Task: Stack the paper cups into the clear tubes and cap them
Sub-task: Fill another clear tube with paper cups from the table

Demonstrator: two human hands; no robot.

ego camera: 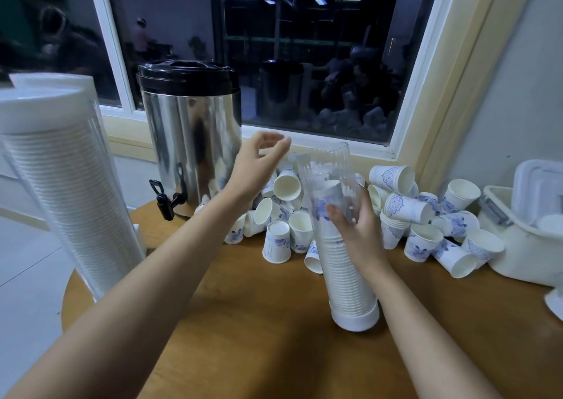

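Observation:
A clear tube (pixel 341 264) stands tilted on the wooden table (pixel 259 322), its white base cap down and its top open, and a stack of paper cups fills its lower half. My right hand (pixel 356 231) grips the tube at mid-height. My left hand (pixel 259 167) hovers empty, fingers relaxed, above the pile of loose blue-patterned paper cups (pixel 280 212) behind the tube. More loose cups (pixel 426 219) lie to the right. Two filled tubes with white caps (pixel 51 170) lean at the left edge.
A steel drinks urn (pixel 192 133) with a black lid and tap stands at the back left, below a dark window. A cream plastic bin (pixel 518 246) with lids inside sits at the right. Bare wood lies in front of the tube.

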